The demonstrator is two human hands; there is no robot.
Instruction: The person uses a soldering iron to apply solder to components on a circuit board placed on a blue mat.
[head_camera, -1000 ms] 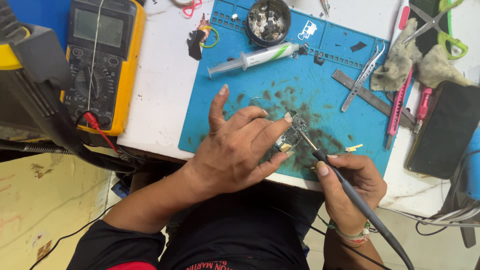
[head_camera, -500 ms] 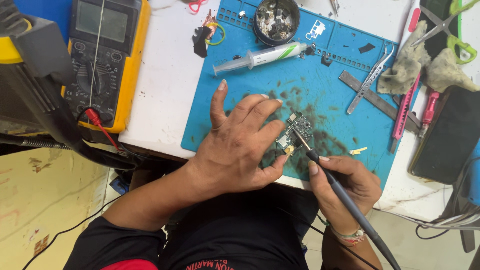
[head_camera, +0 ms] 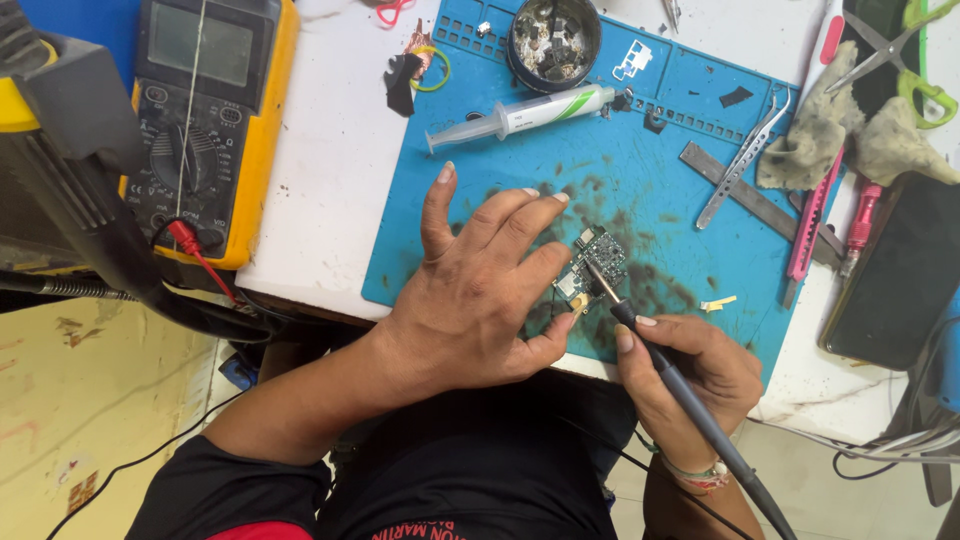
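A small circuit board (head_camera: 592, 263) lies on the stained blue work mat (head_camera: 640, 160). My left hand (head_camera: 480, 290) rests flat over the mat, its fingers pinning the board's left edge. My right hand (head_camera: 690, 370) grips a dark soldering iron (head_camera: 680, 385) like a pen. The iron's tip touches the board near its middle.
A yellow multimeter (head_camera: 205, 110) with a red probe lead sits at the left. On the mat lie a syringe (head_camera: 520, 115), a round tin of small parts (head_camera: 553, 40), tweezers (head_camera: 740, 160) and a metal ruler. Pink tools, rags, scissors and a dark phone crowd the right edge.
The view has shifted slightly. My left hand and the soldering iron stay on the board, with the iron tip moved a little along it.
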